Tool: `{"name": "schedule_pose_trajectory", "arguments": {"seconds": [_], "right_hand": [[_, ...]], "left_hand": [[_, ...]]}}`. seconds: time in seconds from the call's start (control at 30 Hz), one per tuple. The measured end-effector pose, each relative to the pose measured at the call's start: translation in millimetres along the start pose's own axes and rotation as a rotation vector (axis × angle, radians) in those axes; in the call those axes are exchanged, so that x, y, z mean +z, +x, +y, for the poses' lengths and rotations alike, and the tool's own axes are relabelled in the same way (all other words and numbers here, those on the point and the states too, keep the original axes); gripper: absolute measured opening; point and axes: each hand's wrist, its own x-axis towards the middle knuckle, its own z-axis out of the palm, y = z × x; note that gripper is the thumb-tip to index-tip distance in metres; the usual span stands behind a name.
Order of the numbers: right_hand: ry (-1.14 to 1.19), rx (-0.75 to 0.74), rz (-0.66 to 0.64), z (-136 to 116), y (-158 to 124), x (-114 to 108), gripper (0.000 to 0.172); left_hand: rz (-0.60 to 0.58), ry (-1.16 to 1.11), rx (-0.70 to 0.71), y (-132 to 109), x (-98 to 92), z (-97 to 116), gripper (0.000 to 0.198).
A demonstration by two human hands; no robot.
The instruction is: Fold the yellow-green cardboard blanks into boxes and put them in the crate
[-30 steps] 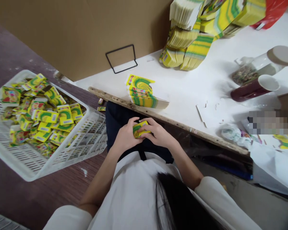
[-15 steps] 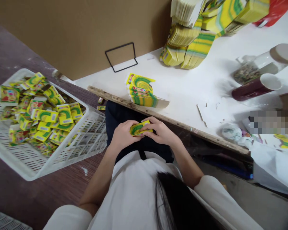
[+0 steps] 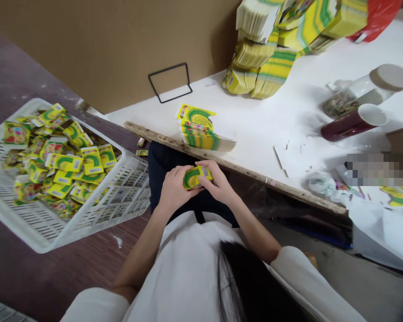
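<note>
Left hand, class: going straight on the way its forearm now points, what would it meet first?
Beyond the small carton it holds, the left hand would probably meet the wooden table edge. Its height against that edge is unclear; if higher, it might reach the stack of yellow-green cartons instead.

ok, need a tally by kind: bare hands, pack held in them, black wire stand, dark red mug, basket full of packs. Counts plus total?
Left hand and right hand: 2
Held pack: 1
Black wire stand: 1
Dark red mug: 1
Basket full of packs: 1
Total: 6
</note>
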Motion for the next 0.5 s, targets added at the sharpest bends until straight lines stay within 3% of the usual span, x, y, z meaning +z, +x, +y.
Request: {"name": "schedule_pose_trajectory", "arguments": {"seconds": [0.1,0.2,0.23,0.3,0.33,0.4,0.43,0.5], "right_hand": [[-0.087,-0.026,0.022,-3,2,9,0.038],[-0.139,-0.051,-0.011,-11,14,6,0.066],[-0.162,-0.064,0.015,-15,22,1,0.068],[-0.247,-0.074,0.131,-22,44,-13,0.049],[-0.319,-0.056,0.205,-25,56,-21,0.035],[-0.512,0.065,0.340,-29,80,-34,0.024],[-0.612,0.150,0.366,-29,91,-38,0.022],[-0.755,0.282,0.360,-26,109,-41,0.022]], "left_hand": [[0.023,-0.016,-0.010,-1,2.0,-2,0.056],[0.117,-0.088,-0.054,-1,-10.7,-21,0.053],[0.213,-0.112,-0.098,-1,-19.5,-32,0.054],[0.496,-0.108,-0.236,1,-42.7,-62,0.066],[0.679,-0.092,-0.304,2,-55.4,-79,0.075],[0.927,0.046,-0.406,5,-77.6,-109,0.108],[0.987,0.088,-0.440,6,-84.7,-120,0.118],[1.031,0.012,-0.437,6,-86.8,-129,0.120]]}}
